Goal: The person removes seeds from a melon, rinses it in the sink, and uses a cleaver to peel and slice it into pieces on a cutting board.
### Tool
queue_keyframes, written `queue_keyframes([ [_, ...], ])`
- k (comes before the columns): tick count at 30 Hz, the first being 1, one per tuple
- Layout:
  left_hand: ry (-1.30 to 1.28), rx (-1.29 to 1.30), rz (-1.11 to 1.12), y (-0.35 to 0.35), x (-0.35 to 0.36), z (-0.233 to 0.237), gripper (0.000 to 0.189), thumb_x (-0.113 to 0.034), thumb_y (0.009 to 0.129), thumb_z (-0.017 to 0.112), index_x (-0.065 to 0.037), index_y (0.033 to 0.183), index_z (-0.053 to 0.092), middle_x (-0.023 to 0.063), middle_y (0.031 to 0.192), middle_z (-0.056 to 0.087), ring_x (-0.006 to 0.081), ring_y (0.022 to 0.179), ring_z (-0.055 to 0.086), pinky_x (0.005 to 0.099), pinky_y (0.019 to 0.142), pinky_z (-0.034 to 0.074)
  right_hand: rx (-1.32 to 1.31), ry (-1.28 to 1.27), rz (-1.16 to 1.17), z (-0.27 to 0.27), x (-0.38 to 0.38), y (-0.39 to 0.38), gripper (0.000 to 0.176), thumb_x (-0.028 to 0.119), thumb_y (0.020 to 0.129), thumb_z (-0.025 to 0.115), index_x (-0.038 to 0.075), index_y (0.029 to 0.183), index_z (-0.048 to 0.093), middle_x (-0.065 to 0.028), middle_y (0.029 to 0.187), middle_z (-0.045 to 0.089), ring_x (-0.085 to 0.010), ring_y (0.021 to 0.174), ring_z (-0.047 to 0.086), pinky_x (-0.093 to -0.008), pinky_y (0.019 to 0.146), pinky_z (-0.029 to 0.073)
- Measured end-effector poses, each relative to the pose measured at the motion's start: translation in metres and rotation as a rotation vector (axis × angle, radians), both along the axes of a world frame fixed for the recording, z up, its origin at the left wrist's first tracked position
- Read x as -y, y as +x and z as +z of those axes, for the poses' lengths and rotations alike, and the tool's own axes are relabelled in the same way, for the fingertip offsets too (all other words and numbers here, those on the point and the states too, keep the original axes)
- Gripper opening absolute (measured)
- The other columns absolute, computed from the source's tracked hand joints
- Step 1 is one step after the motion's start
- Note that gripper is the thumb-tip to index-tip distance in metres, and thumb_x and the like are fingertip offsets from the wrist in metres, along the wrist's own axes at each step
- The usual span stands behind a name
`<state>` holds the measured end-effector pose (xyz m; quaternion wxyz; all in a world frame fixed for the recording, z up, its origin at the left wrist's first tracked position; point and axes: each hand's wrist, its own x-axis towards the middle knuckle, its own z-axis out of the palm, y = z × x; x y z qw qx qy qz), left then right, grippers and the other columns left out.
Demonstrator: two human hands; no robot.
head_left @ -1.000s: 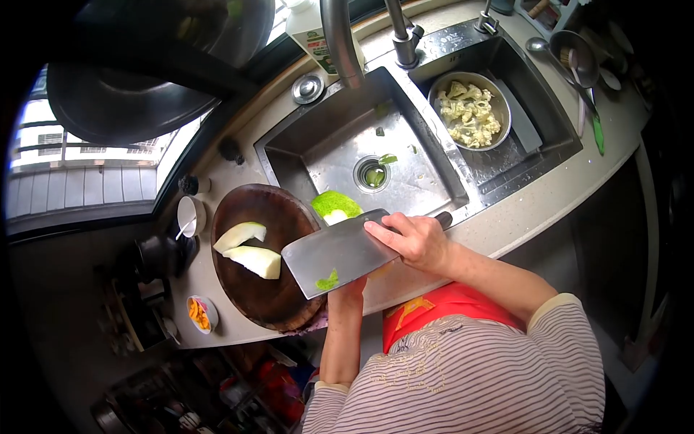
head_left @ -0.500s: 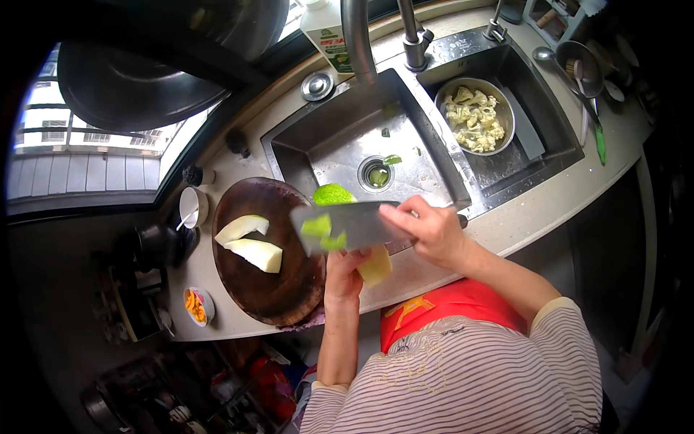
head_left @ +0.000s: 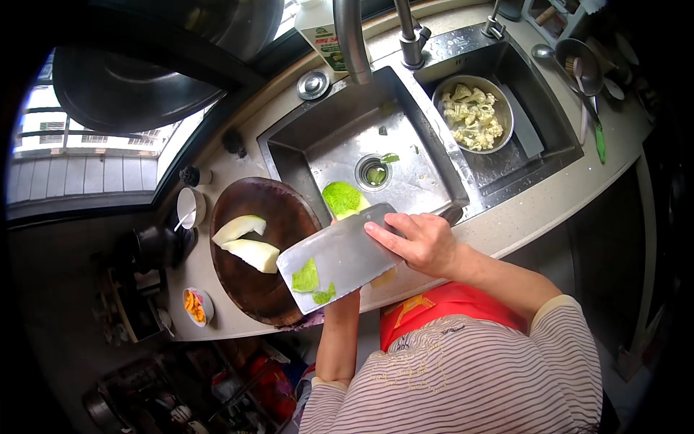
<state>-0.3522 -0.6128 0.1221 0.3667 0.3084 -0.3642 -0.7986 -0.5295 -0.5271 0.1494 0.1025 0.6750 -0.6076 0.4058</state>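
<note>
A wide cleaver [head_left: 340,253] with scraps of green peel stuck to its blade is held in my right hand [head_left: 426,244], fingers closed round the handle end. Behind the blade my left hand is almost wholly hidden; only the wrist and forearm show below it. A green-skinned melon piece [head_left: 342,198] sticks out above the blade, over the near edge of the left sink, and a little pale flesh shows beneath the blade. Two pale peeled slices [head_left: 253,254] lie on the round wooden board [head_left: 282,296] to the left.
Bits of peel lie near the drain of the left sink [head_left: 419,173]. A metal bowl of cauliflower [head_left: 473,119] stands in the right sink. Left of the board are a white bowl with a spoon [head_left: 191,207] and a small bowl of orange pieces [head_left: 196,307]. A faucet [head_left: 351,43] hangs overhead.
The cleaver has come down and turned its flat side more to view, now covering my left hand. The green-skinned end has shifted slightly right.
</note>
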Motion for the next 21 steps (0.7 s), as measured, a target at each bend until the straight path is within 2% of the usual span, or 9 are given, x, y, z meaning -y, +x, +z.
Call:
queue_keyframes([
  [3,-0.028,0.040,-0.036,-0.005,-0.002,-0.002,0.042,-0.029,0.090,0.057,-0.004,0.123,0.049,0.0104,0.119,0.056,0.0230,0.107,0.057,0.0357,0.089,0.050,0.042,0.050,-0.008,-0.003,0.003,-0.005,0.038,0.008,0.074,0.061,0.011,0.111,0.063,-0.0070,0.085,0.057,-0.0163,0.054,0.059,-0.0272,0.046,0.049],
  [6,0.087,0.066,-0.125,0.004,0.004,-0.018,0.039,-0.026,0.089,0.059,-0.004,0.120,0.050,0.0091,0.115,0.058,0.0215,0.103,0.057,0.0339,0.089,0.049,0.083,0.103,-0.006,-0.015,0.005,-0.010,0.038,0.007,0.074,0.061,0.010,0.111,0.063,-0.0078,0.083,0.057,-0.0186,0.054,0.060,-0.0287,0.046,0.050],
  [7,0.228,0.043,-0.054,-0.003,0.002,-0.009,0.040,-0.016,0.083,0.065,-0.004,0.118,0.050,0.0079,0.109,0.058,0.0220,0.097,0.059,0.0379,0.083,0.053,0.083,0.126,-0.006,-0.020,0.004,-0.010,0.038,0.008,0.074,0.061,0.011,0.111,0.063,-0.0076,0.083,0.057,-0.0190,0.054,0.060,-0.0290,0.046,0.050],
  [10,0.173,0.097,-0.196,-0.009,-0.001,0.015,0.044,-0.001,0.075,0.068,-0.005,0.115,0.051,0.0060,0.102,0.059,0.0183,0.090,0.060,0.0350,0.077,0.054,0.110,0.214,-0.010,-0.032,0.004,-0.018,0.036,0.008,0.075,0.061,0.012,0.111,0.063,-0.0069,0.081,0.055,-0.0196,0.054,0.060,-0.0301,0.046,0.050],
  [11,0.238,0.209,-0.116,-0.014,0.000,0.023,0.049,0.010,0.067,0.066,-0.005,0.112,0.052,0.0056,0.096,0.059,0.0185,0.084,0.061,0.0363,0.071,0.055,0.123,0.247,-0.011,-0.034,0.004,-0.020,0.036,0.008,0.076,0.061,0.012,0.111,0.063,-0.0067,0.080,0.055,-0.0196,0.054,0.060,-0.0304,0.045,0.049],
  [14,0.237,0.197,-0.055,-0.012,-0.002,0.029,0.044,0.010,0.068,0.064,-0.004,0.109,0.054,0.0056,0.095,0.059,0.0180,0.082,0.061,0.0361,0.070,0.056,0.183,0.319,0.001,-0.029,0.005,-0.014,0.034,0.007,0.077,0.060,0.013,0.111,0.062,-0.0073,0.079,0.054,-0.0239,0.057,0.060,-0.0352,0.049,0.050],
  [15,0.220,0.263,-0.139,-0.009,0.005,0.026,0.050,0.007,0.068,0.063,-0.004,0.115,0.048,0.0075,0.097,0.057,0.0202,0.082,0.062,0.0373,0.068,0.056,0.248,0.362,-0.008,-0.028,0.006,-0.010,0.034,0.007,0.077,0.060,0.013,0.111,0.062,-0.0076,0.080,0.054,-0.0253,0.058,0.060,-0.0367,0.050,0.049],
  [19,0.200,0.174,-0.159,-0.017,0.000,0.031,0.064,0.000,0.068,0.063,-0.005,0.125,0.034,0.0107,0.101,0.051,0.0248,0.081,0.061,0.0384,0.069,0.056,0.535,0.436,0.002,-0.029,0.014,-0.007,0.037,0.004,0.076,0.059,0.015,0.112,0.062,-0.0085,0.081,0.054,-0.0305,0.064,0.059,-0.0419,0.056,0.049],
  [21,0.198,0.173,-0.177,-0.019,0.002,0.032,0.062,0.002,0.068,0.063,-0.005,0.124,0.037,0.0093,0.101,0.052,0.0232,0.083,0.061,0.0384,0.071,0.056,0.557,0.419,-0.003,-0.028,0.013,-0.006,0.042,0.001,0.074,0.059,0.016,0.113,0.062,-0.0084,0.081,0.054,-0.0291,0.065,0.060,-0.0404,0.055,0.050],
])
